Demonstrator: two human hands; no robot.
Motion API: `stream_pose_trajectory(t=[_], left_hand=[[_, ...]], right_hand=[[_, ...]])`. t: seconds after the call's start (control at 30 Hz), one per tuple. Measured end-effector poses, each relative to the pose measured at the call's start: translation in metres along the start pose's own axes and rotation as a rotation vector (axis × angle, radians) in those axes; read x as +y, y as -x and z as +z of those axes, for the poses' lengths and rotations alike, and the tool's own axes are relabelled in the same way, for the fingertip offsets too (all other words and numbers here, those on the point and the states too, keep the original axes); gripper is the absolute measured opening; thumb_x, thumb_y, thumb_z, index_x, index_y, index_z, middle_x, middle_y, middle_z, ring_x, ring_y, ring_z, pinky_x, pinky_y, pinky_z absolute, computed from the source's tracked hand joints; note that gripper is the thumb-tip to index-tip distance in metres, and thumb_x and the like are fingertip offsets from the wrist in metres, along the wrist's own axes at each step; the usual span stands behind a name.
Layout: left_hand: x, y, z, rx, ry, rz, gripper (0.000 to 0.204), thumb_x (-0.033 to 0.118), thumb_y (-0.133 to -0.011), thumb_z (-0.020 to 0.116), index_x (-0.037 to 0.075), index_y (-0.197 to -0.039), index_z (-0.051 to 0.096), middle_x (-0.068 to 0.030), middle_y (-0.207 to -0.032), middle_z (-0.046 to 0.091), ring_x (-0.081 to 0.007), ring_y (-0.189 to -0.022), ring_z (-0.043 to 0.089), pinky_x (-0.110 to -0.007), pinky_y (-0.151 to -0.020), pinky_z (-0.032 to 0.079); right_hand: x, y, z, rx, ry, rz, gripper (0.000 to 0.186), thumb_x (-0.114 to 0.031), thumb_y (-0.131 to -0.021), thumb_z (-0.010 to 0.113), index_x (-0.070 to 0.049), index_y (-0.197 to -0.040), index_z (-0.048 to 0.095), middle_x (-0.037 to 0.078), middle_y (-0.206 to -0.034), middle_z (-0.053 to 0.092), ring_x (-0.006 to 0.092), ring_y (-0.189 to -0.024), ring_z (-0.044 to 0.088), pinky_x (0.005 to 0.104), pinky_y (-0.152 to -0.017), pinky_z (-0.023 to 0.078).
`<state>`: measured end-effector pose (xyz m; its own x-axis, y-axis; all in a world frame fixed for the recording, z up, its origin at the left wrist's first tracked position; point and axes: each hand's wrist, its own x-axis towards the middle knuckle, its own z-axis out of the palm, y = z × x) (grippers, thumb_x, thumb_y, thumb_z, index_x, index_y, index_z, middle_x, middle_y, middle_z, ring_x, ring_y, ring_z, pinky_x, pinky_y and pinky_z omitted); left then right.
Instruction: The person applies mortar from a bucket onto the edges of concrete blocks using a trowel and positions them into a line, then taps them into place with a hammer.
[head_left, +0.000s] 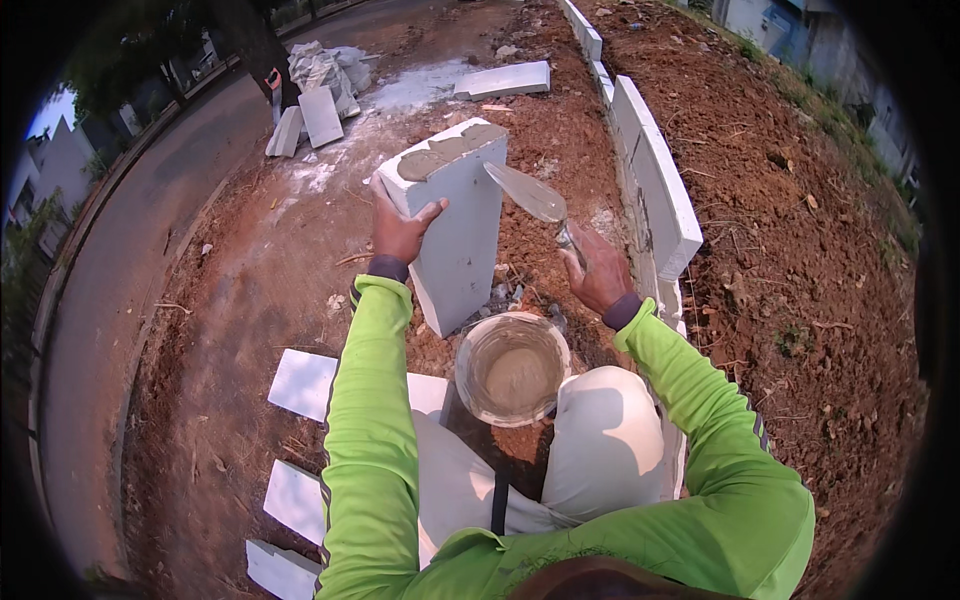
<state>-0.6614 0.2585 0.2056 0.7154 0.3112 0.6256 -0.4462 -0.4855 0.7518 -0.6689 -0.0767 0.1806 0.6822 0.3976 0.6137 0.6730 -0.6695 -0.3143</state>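
Note:
A white lightweight concrete block (455,235) stands upright on its end in front of me, slightly tilted. Grey mortar (440,154) is spread over much of its top edge. My left hand (400,225) grips the block's upper left side, thumb across its near face. In my right hand (600,268) is the handle of a trowel (532,194); the blade, smeared with mortar, points up and left, its tip by the block's upper right edge. Below, between the block and my knees, sits a round bucket (463,372) with wet mortar (517,380) inside.
A low wall of white blocks (650,180) runs along my right, with reddish soil (800,300) beyond. More blocks (295,495) lie at my left. Farther off are another block (503,80), a pile of sacks (325,70), a handsaw (276,95) against a tree, and a road (90,380).

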Motion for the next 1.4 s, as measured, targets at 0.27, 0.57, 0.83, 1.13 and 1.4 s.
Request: stream_pose_trajectory(t=[0.27, 0.57, 0.83, 1.13, 1.4], left_hand=[[-0.002, 0.012, 0.010, -0.114, 0.022, -0.079, 0.092, 0.030, -0.074, 0.088, 0.000, -0.135, 0.026, -0.0228, -0.120, 0.056, -0.0280, -0.100, 0.066, -0.036, -0.081, 0.059], [-0.026, 0.004, 0.008, -0.054, -0.132, 0.137, 0.063, 0.029, -0.078, 0.083, 0.000, -0.125, 0.052, -0.0161, -0.114, 0.064, -0.0297, -0.107, 0.060, -0.039, -0.094, 0.048], [-0.012, 0.013, 0.003, -0.006, -0.316, -0.043, 0.067, 0.033, -0.080, 0.080, 0.001, -0.129, 0.048, -0.0181, -0.119, 0.061, -0.0316, -0.112, 0.058, -0.039, -0.096, 0.047], [-0.021, 0.006, 0.008, -0.083, -0.114, -0.051, 0.093, 0.030, -0.074, 0.088, -0.002, -0.135, 0.025, -0.0236, -0.121, 0.055, -0.0288, -0.103, 0.065, -0.036, -0.084, 0.058], [0.035, 0.008, 0.002, -0.071, 0.057, -0.116, 0.094, 0.016, -0.075, 0.085, -0.001, -0.140, 0.020, -0.0238, -0.122, 0.056, -0.0283, -0.105, 0.064, -0.036, -0.087, 0.055]], right_hand=[[0.027, 0.086, 0.008, -1.049, 0.375, -0.065, 0.032, -0.030, -0.084, 0.066, -0.007, -0.106, 0.072, 0.020, -0.094, 0.070, 0.0387, -0.090, 0.068, 0.0505, -0.077, 0.054], [-0.001, 0.085, 0.093, -1.297, 0.363, -0.415, 0.026, -0.021, -0.075, 0.068, -0.003, -0.093, 0.074, 0.018, -0.095, 0.072, 0.0365, -0.091, 0.069, 0.0469, -0.079, 0.056], [0.028, 0.041, 0.065, -1.725, 0.068, 0.205, 0.047, -0.053, -0.086, 0.067, -0.007, -0.097, 0.071, 0.009, -0.072, 0.065, 0.0212, -0.056, 0.062, 0.0370, -0.054, 0.050], [0.081, 0.049, -0.010, -1.285, -1.012, 0.698, 0.035, -0.037, -0.092, 0.067, -0.005, -0.108, 0.068, 0.005, -0.064, 0.059, 0.0117, -0.045, 0.053, 0.0264, -0.041, 0.040], [0.000, -0.059, -0.017, 0.133, -0.342, -0.100, 0.036, -0.023, -0.090, 0.069, 0.002, -0.116, 0.066, 0.013, -0.080, 0.065, 0.0233, -0.076, 0.066, 0.0377, -0.068, 0.051]])
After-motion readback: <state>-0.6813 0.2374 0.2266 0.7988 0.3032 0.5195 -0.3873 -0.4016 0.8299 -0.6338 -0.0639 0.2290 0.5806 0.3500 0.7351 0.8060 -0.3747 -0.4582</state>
